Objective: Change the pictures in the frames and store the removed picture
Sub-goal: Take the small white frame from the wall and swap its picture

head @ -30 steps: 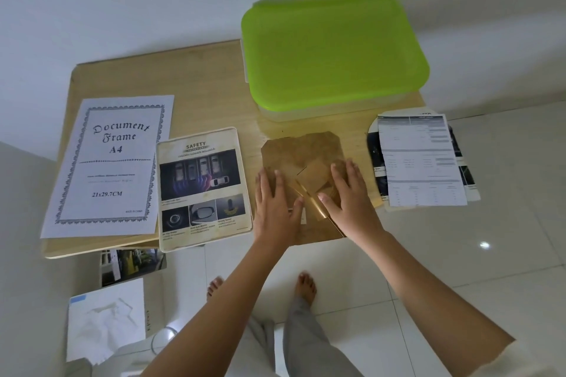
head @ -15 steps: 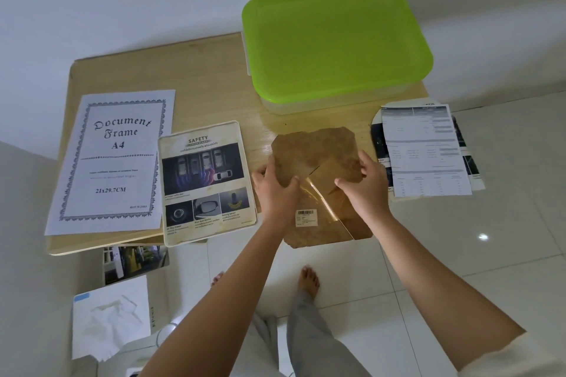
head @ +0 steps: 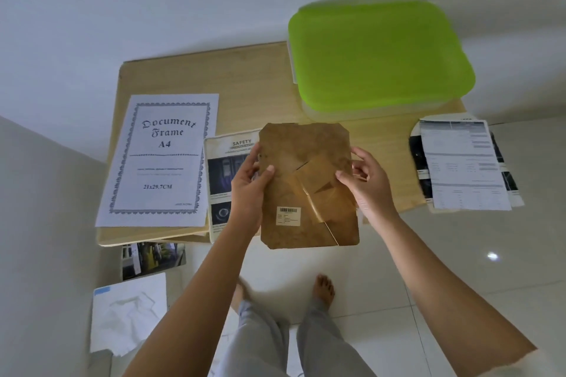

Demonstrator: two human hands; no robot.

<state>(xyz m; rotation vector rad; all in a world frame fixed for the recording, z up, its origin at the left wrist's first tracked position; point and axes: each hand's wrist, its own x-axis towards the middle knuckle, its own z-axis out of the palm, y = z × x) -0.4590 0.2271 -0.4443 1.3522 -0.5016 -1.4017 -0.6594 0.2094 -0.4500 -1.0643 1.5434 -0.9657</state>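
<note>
I hold a brown frame backing board (head: 306,162) with a fold-out stand and a barcode sticker, lifted above the table's front edge. My left hand (head: 249,190) grips its left edge, my right hand (head: 369,184) grips its right edge. Under the board's left side lies a "SAFETY" picture (head: 225,159), partly hidden by my left hand. A white "Document Frame A4" sheet (head: 159,159) lies at the table's left. A printed sheet stack (head: 462,165) rests at the right edge.
A clear box with a lime-green lid (head: 379,55) stands at the back right of the wooden table (head: 245,82). Below the table's left front are a photo (head: 153,259) and white tissue paper (head: 128,315). My bare feet stand on the tiled floor.
Both hands went from pressing the backing board flat on the table to gripping its edges and lifting it up and slightly left. The view also shifted.
</note>
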